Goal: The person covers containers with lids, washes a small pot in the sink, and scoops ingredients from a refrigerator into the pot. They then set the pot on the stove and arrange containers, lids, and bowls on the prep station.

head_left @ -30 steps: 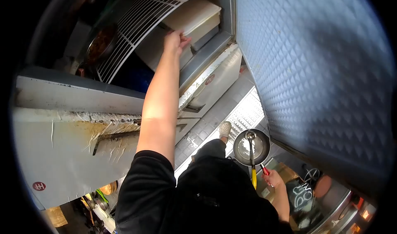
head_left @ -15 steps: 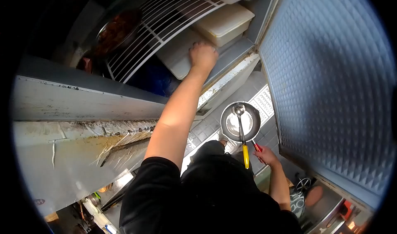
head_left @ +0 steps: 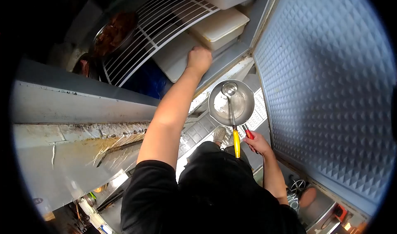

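Note:
My left hand (head_left: 199, 60) reaches into the open cabinet, its fingers curled at the edge of a pale lidded container (head_left: 173, 55); the fingertips are hidden, so what they grip cannot be made out. Just above that hand sits another cream lidded container (head_left: 222, 27). Lower right, my right hand (head_left: 258, 143) is wrapped round the red handle of a metal pan (head_left: 215, 106). A ladle (head_left: 230, 89) with a yellow handle (head_left: 236, 143) lies in the pan, its handle sticking out over the rim beside the red one.
A white wire shelf (head_left: 155, 46) spans the cabinet, with a bowl of reddish-brown food (head_left: 113, 33) at its left. The quilted metal door (head_left: 326, 81) stands open at the right. Kitchen items sit at both lower corners. A shoe (head_left: 219, 134) shows on the tiled floor.
My left hand has moved from the upper container down to the lower one, its fingers now curled. My right hand has brought the pan and ladle up and left, nearer the cabinet.

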{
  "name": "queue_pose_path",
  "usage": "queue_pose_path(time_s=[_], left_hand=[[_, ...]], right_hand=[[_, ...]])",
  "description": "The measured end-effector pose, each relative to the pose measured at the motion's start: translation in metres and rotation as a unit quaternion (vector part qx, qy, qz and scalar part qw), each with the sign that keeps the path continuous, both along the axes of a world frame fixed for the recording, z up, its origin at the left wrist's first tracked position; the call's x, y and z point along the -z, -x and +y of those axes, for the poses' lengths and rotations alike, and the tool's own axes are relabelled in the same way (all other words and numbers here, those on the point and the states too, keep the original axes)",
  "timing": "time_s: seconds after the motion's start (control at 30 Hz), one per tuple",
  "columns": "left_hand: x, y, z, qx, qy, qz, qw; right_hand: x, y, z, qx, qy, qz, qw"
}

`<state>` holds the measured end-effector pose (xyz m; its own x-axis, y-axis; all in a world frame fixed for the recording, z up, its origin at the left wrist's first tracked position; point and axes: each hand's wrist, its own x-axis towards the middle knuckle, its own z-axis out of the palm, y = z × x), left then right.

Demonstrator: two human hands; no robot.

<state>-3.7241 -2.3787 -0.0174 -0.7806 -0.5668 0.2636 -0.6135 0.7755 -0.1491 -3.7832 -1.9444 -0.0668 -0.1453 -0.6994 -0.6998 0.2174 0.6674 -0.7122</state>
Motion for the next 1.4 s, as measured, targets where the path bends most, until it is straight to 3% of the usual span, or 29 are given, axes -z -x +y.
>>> queue_pose_path(time_s=[0.1,0.2,0.4,0.43,0.67,0.8,0.87,0.93,1.0,1.1,1.17,1.27,1.33,1.4], left_hand=[[0.007,0.001,-0.004,0.040,-0.012,0.008,0.999],[-0.006,0.001,0.005,0.005,-0.003,-0.009,1.000],[-0.043,-0.034,0.003,0.021,0.041,0.075,0.996],[-0.045,-0.043,-0.003,0.004,-0.007,0.103,0.995],[-0.103,-0.059,0.026,-0.076,0.116,0.191,0.972],[-0.126,-0.025,0.058,0.042,0.181,0.222,0.957],[-0.124,0.014,0.048,0.093,0.155,0.230,0.956],[-0.120,0.058,0.027,0.063,0.113,0.145,0.981],[-0.120,0.076,0.012,0.072,0.002,0.113,0.991],[-0.130,0.054,0.043,0.054,0.064,0.229,0.970],[-0.139,0.004,0.080,0.073,0.013,0.318,0.945],[-0.089,-0.100,0.129,0.063,-0.051,0.381,0.921],[-0.056,-0.161,0.162,-0.035,-0.224,0.294,0.928],[-0.043,-0.189,0.188,0.017,-0.376,0.195,0.906]], right_hand=[[0.001,0.005,-0.001,-0.013,0.009,0.000,1.000],[-0.001,0.004,-0.001,0.004,0.017,0.002,1.000],[-0.009,0.006,0.003,-0.016,0.020,0.011,1.000],[-0.007,0.006,0.005,-0.016,0.025,0.009,1.000],[-0.023,0.001,-0.005,-0.013,0.028,0.011,0.999],[-0.041,-0.007,-0.014,-0.007,0.017,0.012,1.000],[-0.054,-0.011,-0.022,-0.005,0.014,0.017,1.000],[-0.055,-0.019,-0.031,-0.018,0.010,0.024,1.000],[-0.070,-0.028,-0.044,-0.007,0.011,0.031,0.999],[-0.078,-0.034,-0.052,0.001,0.019,0.026,0.999],[-0.080,-0.035,-0.056,0.010,0.024,0.002,1.000],[-0.085,-0.035,-0.066,0.024,0.037,-0.026,0.999],[-0.086,-0.035,-0.073,0.023,0.051,-0.037,0.998],[-0.090,-0.039,-0.083,0.023,0.048,-0.030,0.998]])
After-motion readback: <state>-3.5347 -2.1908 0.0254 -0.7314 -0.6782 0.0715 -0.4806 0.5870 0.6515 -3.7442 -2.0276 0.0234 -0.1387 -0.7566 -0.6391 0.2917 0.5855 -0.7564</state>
